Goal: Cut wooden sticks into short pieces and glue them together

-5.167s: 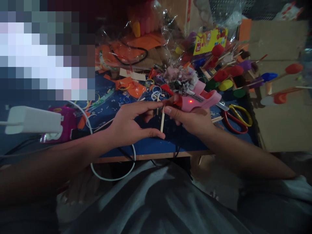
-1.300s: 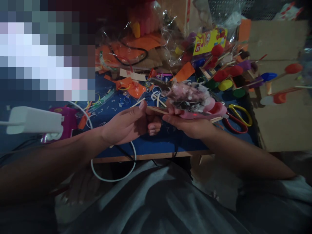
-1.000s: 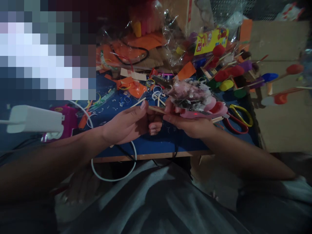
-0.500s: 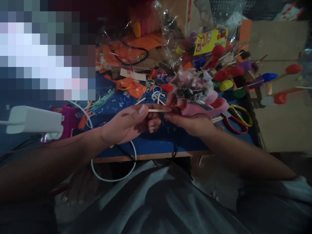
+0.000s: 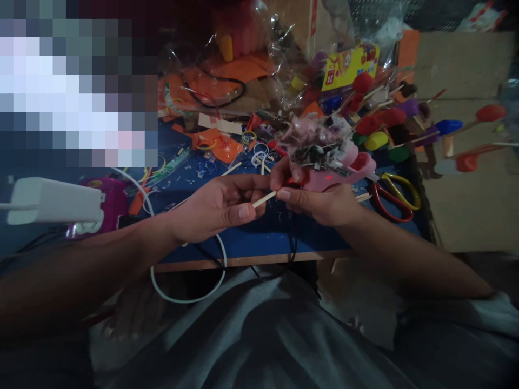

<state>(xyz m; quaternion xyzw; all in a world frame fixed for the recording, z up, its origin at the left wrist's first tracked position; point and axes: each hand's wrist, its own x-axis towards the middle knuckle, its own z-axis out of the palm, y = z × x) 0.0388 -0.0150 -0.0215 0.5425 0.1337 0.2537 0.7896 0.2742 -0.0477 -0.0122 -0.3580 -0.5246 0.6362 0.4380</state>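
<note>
Between my hands is a thin pale wooden stick (image 5: 265,200), tilted up to the right. My left hand (image 5: 214,208) pinches its lower left end between thumb and fingers. The fingertips of my right hand (image 5: 320,202) close on its upper right end, where a small dark red bit shows, too small to make out. Just behind my right hand sits a pink glue gun (image 5: 324,179) with a small red light, and crumpled clear plastic with grey scraps (image 5: 320,143) lies over it.
Scissors with red and yellow handles (image 5: 395,202) lie right of my right hand. Several sticks with coloured tips, such as a blue one (image 5: 449,127), stand by a cardboard box (image 5: 474,200). A white charger (image 5: 54,201) and looping white cable (image 5: 223,254) are at left. Orange scraps (image 5: 221,143) litter the blue table.
The stick has turned from nearly level to a slant, its left end lower. My left thumb has moved down and right along with it. The pink glue gun has shifted slightly left.
</note>
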